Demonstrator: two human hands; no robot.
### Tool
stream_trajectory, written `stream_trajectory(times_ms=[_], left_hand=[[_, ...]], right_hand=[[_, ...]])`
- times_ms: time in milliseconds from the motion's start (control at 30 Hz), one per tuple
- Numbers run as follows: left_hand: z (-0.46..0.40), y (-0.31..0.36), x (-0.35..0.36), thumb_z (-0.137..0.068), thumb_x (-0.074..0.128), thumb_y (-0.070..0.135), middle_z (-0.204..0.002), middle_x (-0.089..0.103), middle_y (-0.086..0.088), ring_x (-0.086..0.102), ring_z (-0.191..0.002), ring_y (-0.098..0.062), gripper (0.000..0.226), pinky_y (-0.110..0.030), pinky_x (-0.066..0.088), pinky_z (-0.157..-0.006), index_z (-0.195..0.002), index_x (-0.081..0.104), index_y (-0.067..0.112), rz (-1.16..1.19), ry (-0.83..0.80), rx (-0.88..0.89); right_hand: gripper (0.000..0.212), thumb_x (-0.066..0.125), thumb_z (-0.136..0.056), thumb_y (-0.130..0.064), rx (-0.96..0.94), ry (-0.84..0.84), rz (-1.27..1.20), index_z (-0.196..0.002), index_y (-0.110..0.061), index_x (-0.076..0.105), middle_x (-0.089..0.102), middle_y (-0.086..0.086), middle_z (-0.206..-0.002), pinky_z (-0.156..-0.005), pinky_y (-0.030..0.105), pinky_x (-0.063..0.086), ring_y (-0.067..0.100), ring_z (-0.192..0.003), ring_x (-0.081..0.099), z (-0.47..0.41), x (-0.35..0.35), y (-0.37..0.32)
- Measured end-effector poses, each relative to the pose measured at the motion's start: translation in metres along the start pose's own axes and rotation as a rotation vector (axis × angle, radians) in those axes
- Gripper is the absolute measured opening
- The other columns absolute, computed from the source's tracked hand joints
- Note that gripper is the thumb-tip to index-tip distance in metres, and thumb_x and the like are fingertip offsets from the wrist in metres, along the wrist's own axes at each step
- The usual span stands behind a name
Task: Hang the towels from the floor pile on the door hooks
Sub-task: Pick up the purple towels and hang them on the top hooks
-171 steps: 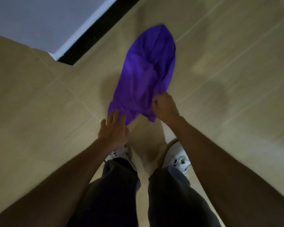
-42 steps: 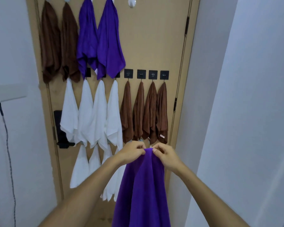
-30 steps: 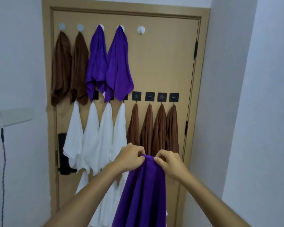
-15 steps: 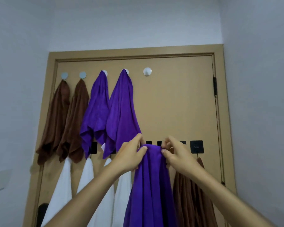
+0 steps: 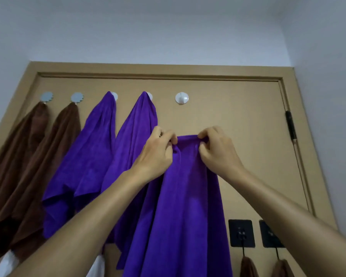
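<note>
A purple towel (image 5: 188,206) is held up in front of the door (image 5: 238,156), its top edge pinched at 2 points: by the left hand (image 5: 158,154) on one side and by the right hand (image 5: 216,150) on the other, the fingers of both curled into the cloth. The short span of hem between them is stretched nearly flat, and the rest hangs down in long soft folds. The step in hand is judged to be the lift towards the free hook (image 5: 181,98), a round white disc with a small peg, which sits above the held edge and apart from it. For the next move, the hem would need to be raised above the peg and a bunched part of the cloth dropped over it, since a flat, taut edge is likely to slide off so small a peg.

The towel looks like plush microfibre, matt and limp. In the same top row, 2 hung purple towels (image 5: 100,156) and 2 brown towels (image 5: 28,166) are draped from their hooks in pointed, gathered shapes. Lower right, 2 black square hook plates (image 5: 241,232) are fixed to the smooth tan door, a brown towel top showing under each
</note>
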State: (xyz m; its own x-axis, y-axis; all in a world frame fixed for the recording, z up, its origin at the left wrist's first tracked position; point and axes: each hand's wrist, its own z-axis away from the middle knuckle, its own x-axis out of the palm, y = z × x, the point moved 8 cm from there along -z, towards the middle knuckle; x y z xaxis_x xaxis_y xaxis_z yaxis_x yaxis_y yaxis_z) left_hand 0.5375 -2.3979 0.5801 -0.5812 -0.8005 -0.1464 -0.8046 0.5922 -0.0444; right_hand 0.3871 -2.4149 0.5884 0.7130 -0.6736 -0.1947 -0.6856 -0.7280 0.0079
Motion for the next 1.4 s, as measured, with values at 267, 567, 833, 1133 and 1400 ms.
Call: stream_trajectory(times_ms=[267,567,833,1133,1400], left_hand=[[-0.124,-0.060,0.030,-0.093,0.040,0.007,-0.123,0.043,-0.014,0.052,-0.112,-0.026,0.032,-0.035,0.041,-0.100,-0.120,0.056,0.006,-0.087,0.083,0.061],[-0.215,-0.090,0.059,-0.092,0.037,0.011,-0.137,0.033,-0.015,0.034,-0.128,-0.031,0.042,-0.040,0.033,-0.106,-0.133,0.043,0.006,-0.225,0.044,0.013],[-0.212,-0.102,0.057,-0.088,0.036,0.017,-0.109,0.060,-0.018,0.052,-0.101,-0.036,0.019,-0.036,0.038,-0.075,-0.086,0.054,0.011,-0.180,0.129,-0.033],[-0.186,-0.104,0.066,-0.089,0.036,0.011,-0.115,0.060,-0.012,0.051,-0.109,-0.028,0.027,-0.034,0.039,-0.086,-0.094,0.062,0.012,-0.032,0.040,-0.038],[-0.121,-0.093,0.086,-0.097,0.034,0.015,-0.154,0.029,-0.007,0.026,-0.142,-0.018,0.052,-0.026,0.019,-0.114,-0.148,0.026,0.009,0.040,-0.073,-0.060]], right_hand=[[0.035,0.042,-0.087,-0.009,-0.008,0.035,0.199,-0.121,-0.003,0.049,0.044,0.014,-0.127,-0.100,0.040,0.038,0.032,-0.117,0.044,-0.117,0.044,0.021],[0.047,0.039,-0.092,-0.026,0.089,0.002,0.383,-0.132,-0.002,0.043,0.036,0.014,-0.137,-0.106,0.042,0.031,0.035,-0.126,0.033,-0.217,0.067,0.040],[0.035,0.036,-0.091,-0.021,0.038,0.132,0.472,-0.099,0.001,0.062,0.059,0.019,-0.116,-0.089,0.042,0.036,0.037,-0.114,0.042,-0.210,0.074,0.041],[0.037,0.032,-0.095,-0.020,0.080,0.086,0.190,-0.106,0.001,0.061,0.046,0.018,-0.127,-0.102,0.040,0.033,0.032,-0.121,0.038,-0.184,0.086,0.038],[0.048,0.037,-0.095,-0.027,0.127,0.028,0.137,-0.139,-0.009,0.035,0.042,0.013,-0.141,-0.105,0.045,0.033,0.032,-0.127,0.040,-0.116,0.099,0.044]])
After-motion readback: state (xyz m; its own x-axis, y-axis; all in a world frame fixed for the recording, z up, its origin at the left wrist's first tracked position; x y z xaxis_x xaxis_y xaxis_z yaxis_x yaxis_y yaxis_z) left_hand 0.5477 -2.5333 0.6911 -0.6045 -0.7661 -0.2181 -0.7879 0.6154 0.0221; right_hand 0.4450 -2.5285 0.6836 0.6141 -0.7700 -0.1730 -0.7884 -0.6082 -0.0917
